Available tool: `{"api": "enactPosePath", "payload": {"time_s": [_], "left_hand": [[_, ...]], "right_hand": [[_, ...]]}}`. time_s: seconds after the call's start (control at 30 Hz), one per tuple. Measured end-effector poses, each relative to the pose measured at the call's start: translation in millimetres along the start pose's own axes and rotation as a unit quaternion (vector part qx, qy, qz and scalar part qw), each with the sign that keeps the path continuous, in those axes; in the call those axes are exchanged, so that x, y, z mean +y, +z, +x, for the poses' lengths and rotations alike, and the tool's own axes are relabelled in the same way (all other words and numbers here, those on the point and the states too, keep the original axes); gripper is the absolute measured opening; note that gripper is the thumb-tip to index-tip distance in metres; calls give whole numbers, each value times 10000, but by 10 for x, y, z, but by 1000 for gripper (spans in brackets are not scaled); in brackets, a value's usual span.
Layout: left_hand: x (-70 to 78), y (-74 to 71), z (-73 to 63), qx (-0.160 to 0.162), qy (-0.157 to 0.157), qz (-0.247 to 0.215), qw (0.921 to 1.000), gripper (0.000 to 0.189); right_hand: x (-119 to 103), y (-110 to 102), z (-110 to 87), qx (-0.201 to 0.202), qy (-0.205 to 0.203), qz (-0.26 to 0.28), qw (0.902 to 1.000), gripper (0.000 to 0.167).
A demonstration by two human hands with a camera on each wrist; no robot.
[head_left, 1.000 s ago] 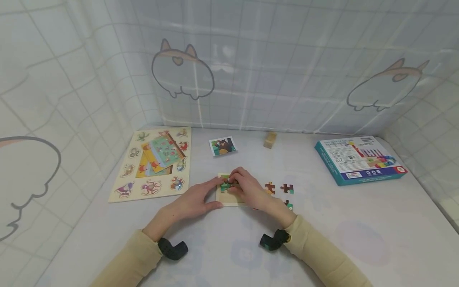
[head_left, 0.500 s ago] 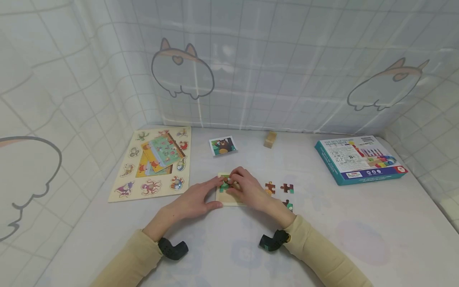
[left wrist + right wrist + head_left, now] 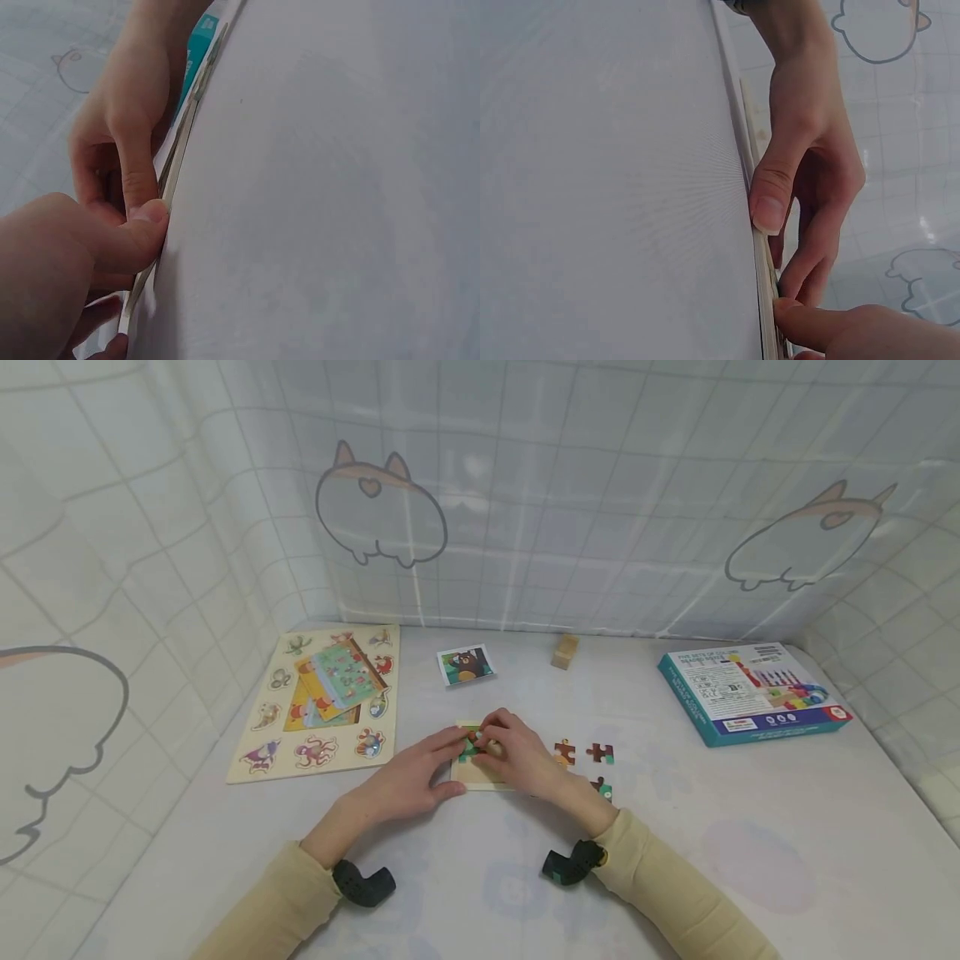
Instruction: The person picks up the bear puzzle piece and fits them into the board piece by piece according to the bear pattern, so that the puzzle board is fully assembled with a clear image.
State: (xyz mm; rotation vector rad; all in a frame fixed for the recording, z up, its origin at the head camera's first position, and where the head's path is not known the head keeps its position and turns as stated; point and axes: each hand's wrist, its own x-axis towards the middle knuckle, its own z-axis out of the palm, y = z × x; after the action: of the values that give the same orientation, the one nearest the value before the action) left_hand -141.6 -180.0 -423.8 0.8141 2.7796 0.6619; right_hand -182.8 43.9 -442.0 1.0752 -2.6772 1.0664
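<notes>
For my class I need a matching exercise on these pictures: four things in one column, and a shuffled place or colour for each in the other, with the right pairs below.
Things
1. Bear card
2. Box
3. Wooden block
4. Puzzle tray

Place or colour
A. teal sides, at the far right
B. has the person's left hand at its left edge
C. white border, beyond the tray
D. plain tan all over

Right pairs: 1-C, 2-A, 3-D, 4-B
</notes>
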Motion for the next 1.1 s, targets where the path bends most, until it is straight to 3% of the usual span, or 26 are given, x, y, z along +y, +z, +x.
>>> {"api": "enactPosePath", "payload": {"time_s": [0.27,0.73,1.1], "left_hand": [[14,11,-15,51,-11,148,9999,66],[0,4,-29,83,-103,39,9999,67],[-1,1,-13,82,604,441,9972,53]], "right_hand": [[67,-135,-13,-109,64,96,9999,11],[142,-214,0,120,312,-319,9989,12],[134,-213,-10,198,268,-362,9988,12]]}}
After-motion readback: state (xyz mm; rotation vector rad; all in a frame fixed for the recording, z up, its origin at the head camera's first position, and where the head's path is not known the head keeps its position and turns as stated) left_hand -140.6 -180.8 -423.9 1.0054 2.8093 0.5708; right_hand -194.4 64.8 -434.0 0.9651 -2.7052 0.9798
